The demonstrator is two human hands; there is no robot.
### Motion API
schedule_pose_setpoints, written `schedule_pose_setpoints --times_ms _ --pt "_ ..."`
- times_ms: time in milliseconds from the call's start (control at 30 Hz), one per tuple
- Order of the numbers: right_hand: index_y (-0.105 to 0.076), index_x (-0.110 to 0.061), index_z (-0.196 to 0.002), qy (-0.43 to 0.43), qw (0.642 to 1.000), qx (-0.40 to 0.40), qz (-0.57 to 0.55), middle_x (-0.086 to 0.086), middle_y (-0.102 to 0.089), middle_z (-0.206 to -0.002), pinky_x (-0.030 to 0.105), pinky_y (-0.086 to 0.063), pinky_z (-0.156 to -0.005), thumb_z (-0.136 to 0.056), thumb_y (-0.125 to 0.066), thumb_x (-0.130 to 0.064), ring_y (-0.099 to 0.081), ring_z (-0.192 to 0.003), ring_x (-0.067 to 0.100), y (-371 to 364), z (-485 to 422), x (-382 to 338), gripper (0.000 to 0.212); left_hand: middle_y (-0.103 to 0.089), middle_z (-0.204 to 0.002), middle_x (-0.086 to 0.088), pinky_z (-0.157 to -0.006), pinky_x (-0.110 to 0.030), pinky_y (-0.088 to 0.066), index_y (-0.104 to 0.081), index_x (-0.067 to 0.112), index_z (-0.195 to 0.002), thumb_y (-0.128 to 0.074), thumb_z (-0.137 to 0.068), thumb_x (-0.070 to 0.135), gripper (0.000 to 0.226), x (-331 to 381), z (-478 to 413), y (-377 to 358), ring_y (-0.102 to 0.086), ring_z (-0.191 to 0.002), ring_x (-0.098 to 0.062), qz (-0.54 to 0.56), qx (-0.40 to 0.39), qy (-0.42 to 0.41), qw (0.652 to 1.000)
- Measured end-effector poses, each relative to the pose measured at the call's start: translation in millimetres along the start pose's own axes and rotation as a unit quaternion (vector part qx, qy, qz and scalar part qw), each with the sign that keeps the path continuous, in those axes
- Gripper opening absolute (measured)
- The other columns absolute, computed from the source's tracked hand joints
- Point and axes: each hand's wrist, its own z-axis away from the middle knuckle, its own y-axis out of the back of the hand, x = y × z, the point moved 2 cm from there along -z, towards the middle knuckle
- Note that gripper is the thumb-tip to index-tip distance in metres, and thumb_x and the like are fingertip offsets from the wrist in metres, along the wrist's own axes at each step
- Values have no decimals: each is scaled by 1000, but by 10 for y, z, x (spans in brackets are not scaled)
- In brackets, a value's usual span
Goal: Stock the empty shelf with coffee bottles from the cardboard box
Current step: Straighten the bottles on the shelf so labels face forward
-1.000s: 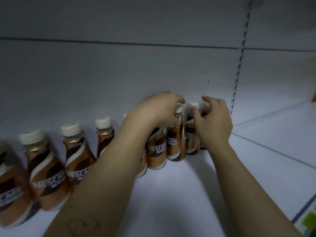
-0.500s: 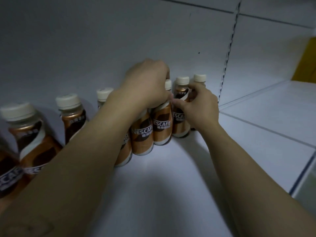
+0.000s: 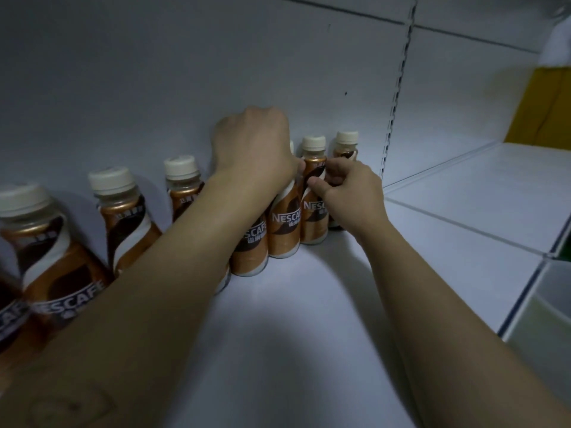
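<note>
Several brown Nescafe coffee bottles with cream caps stand in a row along the back wall of the white shelf [image 3: 309, 335]. My left hand [image 3: 253, 146] is closed over the top of one bottle [image 3: 282, 230] near the row's right end, hiding its cap. My right hand [image 3: 349, 186] pinches the neck of the neighbouring bottle [image 3: 313, 168], thumb in front and fingers behind. One more bottle [image 3: 346, 148] stands at the far right, partly behind my right hand. The cardboard box is out of view.
A slotted upright rail [image 3: 398, 88] divides the back wall just right of the row. Beyond it lies another white shelf section [image 3: 479, 196], with a yellow panel [image 3: 543, 109] at the far right. Bottles at the left [image 3: 114, 211] stand close to my left forearm.
The view has moved closer and lower. My right hand has slid from the bottle caps down onto a bottle's neck. My left hand stays on top of its bottle.
</note>
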Motion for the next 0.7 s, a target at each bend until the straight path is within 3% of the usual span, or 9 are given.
schedule_pose_setpoints --times_ms 67,167,267,433,567,700 --pt "-67 -19 -117 -7 1000 0 28 0 -68 -102 25 -50 -75 -74 -76 -46 -63 -93 14 3 1 15 52 -37 -57 -1 -59 -34 -30 -44 18 -68 -72 -69 55 47 6 4 -8 -45 -63 -23 -23 10 -3 1000" --pt "-69 -18 -110 -5 999 24 38 -9 -62 -85 13 -37 -60 -69 -80 -48 -58 -80 9 -7 13 36 52 -39 -58 -3 -66 -35 -29 -37 18 -61 -70 -70 57 52 -2 6 -22 -44 -65 -24 -35 16 -7 999" --pt "-69 -19 -110 -8 999 34 39 -8 -63 -88 18 -39 -65 -69 -79 -49 -57 -80 8 -12 3 48 51 -50 -67 -5 -67 -35 -30 -47 18 -71 -70 -70 57 46 -18 -5 -25 -47 -68 -25 -36 22 -19 999" --pt "-70 -19 -104 3 998 3 57 -8 -62 -83 19 -38 -59 -73 -75 -48 -57 -78 10 2 -30 34 43 -49 -67 -5 -66 -35 -29 -50 18 -75 -69 -72 56 43 -16 -1 5 -47 -69 -25 -39 4 -22 999" --pt "-69 -18 -112 -1 999 -12 45 -6 -68 -92 25 -46 -73 -75 -75 -46 -62 -88 12 32 -39 52 47 -52 -75 -7 -72 -36 -31 -52 18 -78 -67 -74 55 41 7 29 18 -49 -74 -27 -61 4 -21 998" --pt "-67 -18 -118 -1 999 -29 14 -3 -71 -100 27 -50 -84 -80 -72 -39 -64 -93 11 104 5 26 44 -58 -100 -16 -82 -42 -35 -63 12 -99 -65 -72 59 54 24 70 68 -50 -98 -34 -133 61 -40 988"
